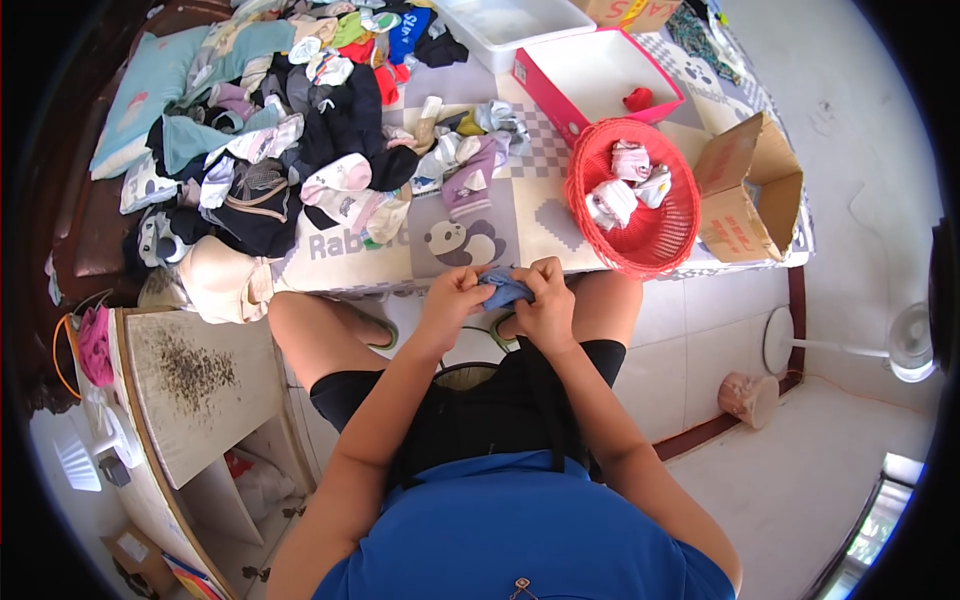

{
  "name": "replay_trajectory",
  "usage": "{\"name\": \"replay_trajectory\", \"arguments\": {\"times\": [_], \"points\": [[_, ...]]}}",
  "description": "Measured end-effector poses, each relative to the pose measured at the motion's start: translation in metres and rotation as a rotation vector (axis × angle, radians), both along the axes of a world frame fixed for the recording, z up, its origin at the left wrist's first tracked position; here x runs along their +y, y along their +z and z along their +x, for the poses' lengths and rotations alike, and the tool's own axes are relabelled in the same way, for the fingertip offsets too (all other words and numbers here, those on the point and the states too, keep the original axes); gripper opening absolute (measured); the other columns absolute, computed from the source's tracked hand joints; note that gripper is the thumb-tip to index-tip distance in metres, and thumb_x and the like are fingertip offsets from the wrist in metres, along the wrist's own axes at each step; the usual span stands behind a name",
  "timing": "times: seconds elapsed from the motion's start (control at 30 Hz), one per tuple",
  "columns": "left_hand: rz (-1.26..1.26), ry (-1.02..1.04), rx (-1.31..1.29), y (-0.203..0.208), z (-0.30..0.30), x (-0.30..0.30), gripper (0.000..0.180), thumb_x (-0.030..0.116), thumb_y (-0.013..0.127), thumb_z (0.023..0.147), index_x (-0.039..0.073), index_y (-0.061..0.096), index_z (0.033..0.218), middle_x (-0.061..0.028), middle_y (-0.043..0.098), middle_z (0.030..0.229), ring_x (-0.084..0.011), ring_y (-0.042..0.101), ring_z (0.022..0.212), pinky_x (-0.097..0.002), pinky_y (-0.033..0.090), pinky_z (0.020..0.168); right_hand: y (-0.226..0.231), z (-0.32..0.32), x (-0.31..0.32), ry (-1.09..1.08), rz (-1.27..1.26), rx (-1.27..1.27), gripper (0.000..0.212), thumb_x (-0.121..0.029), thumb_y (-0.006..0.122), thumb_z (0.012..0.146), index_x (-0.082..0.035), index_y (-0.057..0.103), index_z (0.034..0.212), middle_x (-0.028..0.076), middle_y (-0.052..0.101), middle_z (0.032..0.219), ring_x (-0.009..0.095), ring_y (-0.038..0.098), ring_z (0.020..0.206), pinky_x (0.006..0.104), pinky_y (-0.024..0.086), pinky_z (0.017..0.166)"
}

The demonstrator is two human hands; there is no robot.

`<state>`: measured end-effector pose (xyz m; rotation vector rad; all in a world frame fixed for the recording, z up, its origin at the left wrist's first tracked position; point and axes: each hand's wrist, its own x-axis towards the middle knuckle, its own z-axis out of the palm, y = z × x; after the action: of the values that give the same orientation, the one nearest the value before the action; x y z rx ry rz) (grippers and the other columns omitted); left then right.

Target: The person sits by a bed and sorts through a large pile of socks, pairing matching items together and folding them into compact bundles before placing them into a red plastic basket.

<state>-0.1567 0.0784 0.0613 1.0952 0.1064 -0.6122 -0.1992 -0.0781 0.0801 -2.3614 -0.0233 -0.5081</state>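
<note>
Above my lap, both hands pinch a small bunched piece of blue clothing; its exact kind is hidden by the folds and fingers. My left hand is closed on its left end, and my right hand on its right end. Just beyond them is the front edge of a bed with a panda-patterned sheet. A red woven basket stands on the bed, right of my hands, with several small rolled pale garments inside. A loose heap of clothes and socks spreads over the bed's left side.
Behind the basket is a pink box holding a small red bundle. Farther back sits a white plastic bin. To the right is an open cardboard box. A beige bra hangs at the bed's edge, near a wooden cabinet.
</note>
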Motion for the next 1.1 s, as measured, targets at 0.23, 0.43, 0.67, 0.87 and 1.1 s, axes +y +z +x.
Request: {"name": "replay_trajectory", "arguments": {"times": [0.23, 0.43, 0.67, 0.87, 1.1], "points": [[0.073, -0.083, -0.106, 0.0, 0.003, 0.0, 0.034, -0.006, 0.065, 0.074, 0.009, 0.036, 0.068, -0.0026, 0.051, 0.088, -0.009, 0.052, 0.075, -0.0235, 0.048, 0.068, 0.014, 0.005, -0.002, -0.062, 0.168, 0.065, 0.035, 0.009, 0.054, 0.059, -0.01, 0.07, 0.085, 0.007, 0.05, 0.082, 0.021, 0.055, 0.059, 0.0298, 0.047, 0.054], [0.063, 0.038, -0.115, -0.003, -0.005, -0.013, 0.035, -0.007, 0.067, 0.071, 0.011, 0.036, 0.07, 0.0034, 0.04, 0.066, -0.0049, 0.041, 0.055, -0.0202, 0.032, 0.048, 0.018, 0.005, 0.001, -0.091, 0.26, 0.132, 0.034, 0.011, 0.052, 0.061, -0.007, 0.069, 0.084, 0.007, 0.05, 0.081, 0.019, 0.055, 0.059, 0.0276, 0.047, 0.056], [0.415, 0.012, -0.461, 0.001, 0.01, -0.013, 0.024, -0.001, 0.064, 0.077, 0.007, 0.042, 0.073, 0.0026, 0.043, 0.064, -0.0033, 0.041, 0.052, -0.0211, 0.031, 0.045, 0.012, 0.017, -0.019, -0.223, 0.607, 0.091, 0.025, 0.011, 0.054, 0.068, -0.003, 0.065, 0.086, 0.005, 0.055, 0.081, 0.011, 0.053, 0.059, 0.0231, 0.045, 0.053], [0.678, 0.08, -0.852, -0.013, 0.048, -0.001, 0.017, 0.002, 0.066, 0.075, 0.004, 0.056, 0.09, -0.0036, 0.054, 0.075, -0.0148, 0.054, 0.065, -0.0261, 0.043, 0.057, 0.044, 0.044, -0.074, -0.454, 1.038, -0.33, 0.021, 0.005, 0.051, 0.085, 0.001, 0.053, 0.106, 0.009, 0.056, 0.101, 0.014, 0.056, 0.09, 0.0266, 0.048, 0.08], [0.951, 0.053, -1.139, -0.016, 0.118, 0.008, 0.036, 0.006, 0.068, 0.071, 0.01, 0.061, 0.106, -0.0125, 0.052, 0.12, -0.0291, 0.053, 0.104, -0.0363, 0.045, 0.086, 0.02, 0.042, -0.044, -0.134, 0.354, -0.163, 0.015, 0.008, 0.057, 0.078, -0.003, 0.061, 0.088, 0.007, 0.053, 0.087, 0.017, 0.053, 0.078, 0.026, 0.045, 0.066]]}}
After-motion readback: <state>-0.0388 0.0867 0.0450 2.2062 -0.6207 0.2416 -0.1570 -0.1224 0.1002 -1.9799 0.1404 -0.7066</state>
